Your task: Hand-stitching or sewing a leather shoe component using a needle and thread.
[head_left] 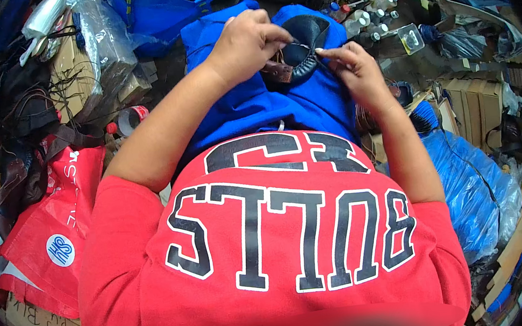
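Note:
A dark shoe upper (306, 68) with a puckered, ribbed curved edge rests on my lap, over blue shorts (230, 112). Brown leather (277, 72) shows at its left side, and its black inside faces up. My left hand (251, 43) is closed in a pinch above the left of the opening. On the other side, the fingertips of my right hand (356, 70) press together at the rim. Between the two sets of fingertips a thin pale thread (301, 46) stretches across the opening. Whether a needle is there is too small to tell.
Several small bottles (373, 17) stand at the far right. Blue plastic wrap (467, 186) and cardboard pieces (474, 102) lie at my right. At my left are a red bag (52, 229), dark straps and a plastic-covered bundle (104, 36). A blue bag (163, 14) sits ahead.

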`<state>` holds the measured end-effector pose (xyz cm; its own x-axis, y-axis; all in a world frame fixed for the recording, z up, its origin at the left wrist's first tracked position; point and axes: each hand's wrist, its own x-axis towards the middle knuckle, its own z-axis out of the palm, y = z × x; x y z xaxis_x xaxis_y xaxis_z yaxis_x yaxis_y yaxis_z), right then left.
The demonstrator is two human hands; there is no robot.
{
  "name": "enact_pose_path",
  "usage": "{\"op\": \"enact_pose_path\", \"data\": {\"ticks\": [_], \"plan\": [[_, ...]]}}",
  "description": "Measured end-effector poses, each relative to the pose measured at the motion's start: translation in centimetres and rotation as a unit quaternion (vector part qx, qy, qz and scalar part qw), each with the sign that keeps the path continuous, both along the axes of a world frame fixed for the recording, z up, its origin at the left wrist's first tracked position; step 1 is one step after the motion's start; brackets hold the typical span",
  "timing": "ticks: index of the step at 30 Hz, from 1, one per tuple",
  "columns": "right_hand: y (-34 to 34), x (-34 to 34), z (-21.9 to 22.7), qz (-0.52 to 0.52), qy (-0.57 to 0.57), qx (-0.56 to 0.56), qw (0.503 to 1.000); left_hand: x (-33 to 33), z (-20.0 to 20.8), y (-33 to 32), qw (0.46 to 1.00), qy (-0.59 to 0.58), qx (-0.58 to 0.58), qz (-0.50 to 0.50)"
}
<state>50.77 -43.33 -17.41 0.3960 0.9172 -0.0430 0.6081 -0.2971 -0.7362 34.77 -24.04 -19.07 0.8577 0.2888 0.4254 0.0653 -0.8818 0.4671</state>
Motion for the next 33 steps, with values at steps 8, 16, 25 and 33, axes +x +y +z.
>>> {"op": "enact_pose_path", "data": {"ticks": [8,16,25,33], "plan": [[1.1,2.6,0.0,0.051,0.090,-0.027,0.994,1.2,-1.5,0.6,0.987,0.021,-0.140,-0.070],[1.5,2.8,0.2,0.048,0.073,-0.067,0.994,1.4,-1.6,0.6,0.990,0.017,-0.122,-0.071],[1.5,2.8,0.4,0.053,0.068,-0.054,0.995,1.3,-1.5,0.7,0.986,0.037,-0.148,-0.064],[1.2,3.0,0.3,0.059,0.136,-0.047,0.988,1.7,-1.6,0.7,0.989,0.030,-0.121,-0.081]]}}
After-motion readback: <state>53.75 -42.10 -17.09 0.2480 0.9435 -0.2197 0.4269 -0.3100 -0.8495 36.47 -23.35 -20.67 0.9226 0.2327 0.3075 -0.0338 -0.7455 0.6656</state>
